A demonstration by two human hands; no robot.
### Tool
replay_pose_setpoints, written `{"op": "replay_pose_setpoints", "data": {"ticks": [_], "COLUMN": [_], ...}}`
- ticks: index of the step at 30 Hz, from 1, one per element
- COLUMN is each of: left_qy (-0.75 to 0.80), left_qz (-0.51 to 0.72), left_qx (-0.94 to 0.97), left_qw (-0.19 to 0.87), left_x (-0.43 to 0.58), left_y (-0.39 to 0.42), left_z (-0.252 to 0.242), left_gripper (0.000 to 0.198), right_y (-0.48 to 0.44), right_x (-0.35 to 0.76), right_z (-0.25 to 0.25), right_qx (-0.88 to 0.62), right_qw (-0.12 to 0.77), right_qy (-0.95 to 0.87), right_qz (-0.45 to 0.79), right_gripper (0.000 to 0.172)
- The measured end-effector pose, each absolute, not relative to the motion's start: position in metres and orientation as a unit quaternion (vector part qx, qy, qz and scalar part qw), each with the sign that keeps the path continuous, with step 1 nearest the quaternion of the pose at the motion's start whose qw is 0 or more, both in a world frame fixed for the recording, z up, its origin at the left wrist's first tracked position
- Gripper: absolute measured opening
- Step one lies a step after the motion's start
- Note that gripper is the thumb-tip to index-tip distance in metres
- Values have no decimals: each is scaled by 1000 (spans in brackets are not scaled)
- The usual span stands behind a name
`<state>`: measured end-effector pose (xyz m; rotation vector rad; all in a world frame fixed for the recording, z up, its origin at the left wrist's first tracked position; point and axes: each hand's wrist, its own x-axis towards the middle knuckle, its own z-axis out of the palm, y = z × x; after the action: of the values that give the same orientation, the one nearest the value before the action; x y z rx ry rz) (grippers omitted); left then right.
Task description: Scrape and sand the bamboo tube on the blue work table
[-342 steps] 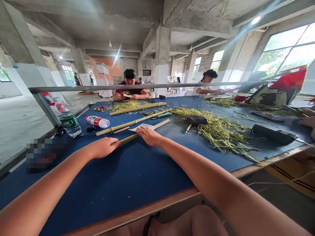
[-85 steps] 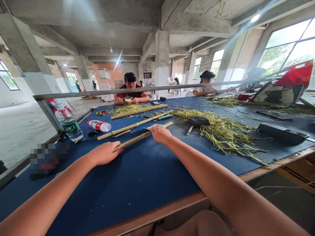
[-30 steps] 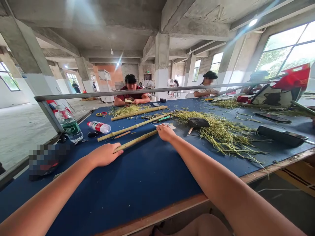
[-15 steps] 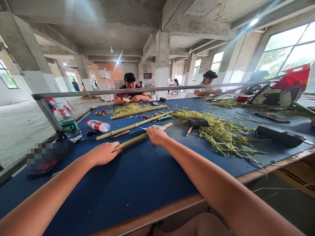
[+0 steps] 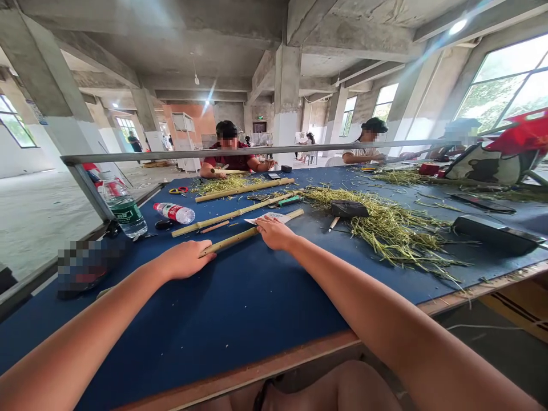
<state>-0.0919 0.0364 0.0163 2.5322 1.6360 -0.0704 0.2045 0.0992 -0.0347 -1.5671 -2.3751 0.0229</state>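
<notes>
My left hand (image 5: 187,260) is closed around the near left end of a slim bamboo tube (image 5: 233,240) with small dark holes along it. Further up the tube, my right hand (image 5: 274,233) presses a white sheet of paper (image 5: 278,217) with faint print over it; the sheet looks like sandpaper, though its underside is hidden. The far end of the tube pokes out beyond the sheet. Just behind lie a longer bamboo pole (image 5: 235,214), a thin brown stick (image 5: 214,226) and a green-handled tool (image 5: 290,201).
Green shavings (image 5: 385,228) heap on the right, with a dark block (image 5: 349,208) on them. A black dustpan-like tray (image 5: 496,234) stands further right. Two bottles, a large one (image 5: 128,214) and a small one (image 5: 174,213), are on the left. A metal rail (image 5: 257,150) crosses behind; co-workers sit beyond.
The view has shifted slightly. Both hands keep their places on the bamboo tube; the white sheet shows a little more around my right hand. The co-worker opposite has moved a hand outward.
</notes>
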Motion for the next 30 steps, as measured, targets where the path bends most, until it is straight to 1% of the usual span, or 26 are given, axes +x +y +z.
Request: {"op": "replay_pose_setpoints", "data": {"ticks": [11,16,19,23,26,28,30], "left_qy": [543,540,537,539,543,540,540], "left_qz": [-27,-22,-16,-17,-31,-35,-33], "left_qx": [836,839,841,839,836,838,839], "left_qw": [71,67,69,70,67,64,63], "left_x": [-91,-94,-96,-94,-92,-91,-91], "left_y": [35,37,40,39,36,36,35], "left_z": [18,15,12,14,17,18,18], "left_gripper": [44,43,43,42,42,43,45], "right_y": [98,103,101,94,94,99,106], "right_x": [206,216,217,202,197,204,217], "right_z": [-30,-30,-30,-30,-31,-30,-29], "right_qx": [-547,-586,-600,-562,-513,-518,-554], "right_qw": [144,152,155,160,170,162,155], "right_qy": [-824,-796,-785,-811,-841,-840,-818], "right_qz": [30,7,6,21,26,19,10], "right_gripper": [52,47,48,51,49,48,47]}}
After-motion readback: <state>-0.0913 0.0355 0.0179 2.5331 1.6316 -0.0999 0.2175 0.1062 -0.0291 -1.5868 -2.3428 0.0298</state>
